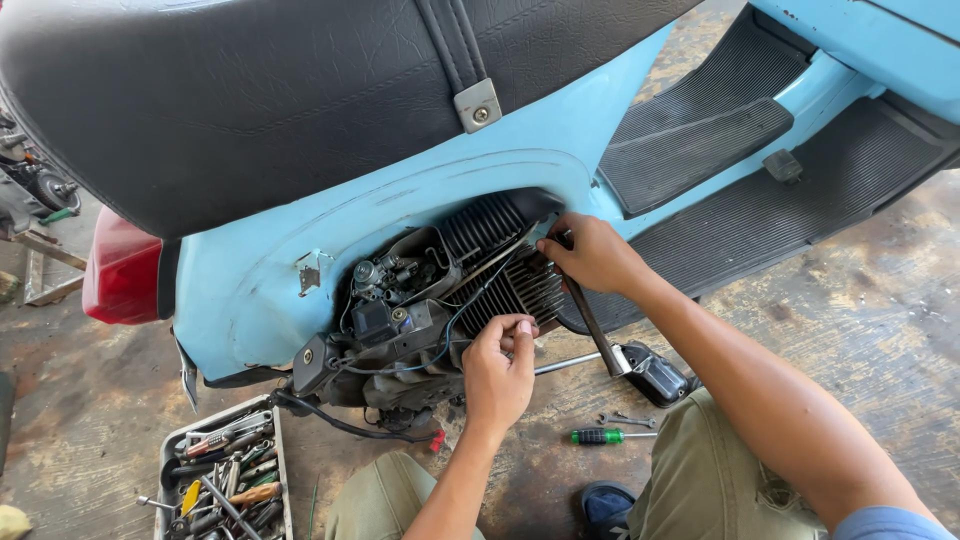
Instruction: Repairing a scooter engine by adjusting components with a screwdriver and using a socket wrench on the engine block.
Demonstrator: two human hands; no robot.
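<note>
Stained, oil-marked concrete floor [880, 330] carries a light blue scooter [400, 200] with its side panel off, the engine bay open toward the viewer.

At the far right edge of that opening, the right hand [592, 252] is closed around the top of a dark metal bar tool [592, 322], fingertips pressed against the ribbed black cylinder fins [505, 285]. The tool's long axis slants from the hand down and to the right, its lower end near a small black box [655, 375] on the floor. Nearer, the left hand [498, 372] is curled below the fins, thumb and fingers pinched together; what they pinch cannot be made out. A thin bright steel rod [570, 362] runs almost level to the right from beside it.

Left of the fins sit a carburettor [385, 275], black wiring and grimy cast metal parts. Above, a cracked black vinyl seat [250, 90] with a strap; far right, ribbed rubber floor mats [700, 130]. On the floor lie a green-handled screwdriver [605, 436] and, near left, a metal tray [170, 450] of mixed tools.
</note>
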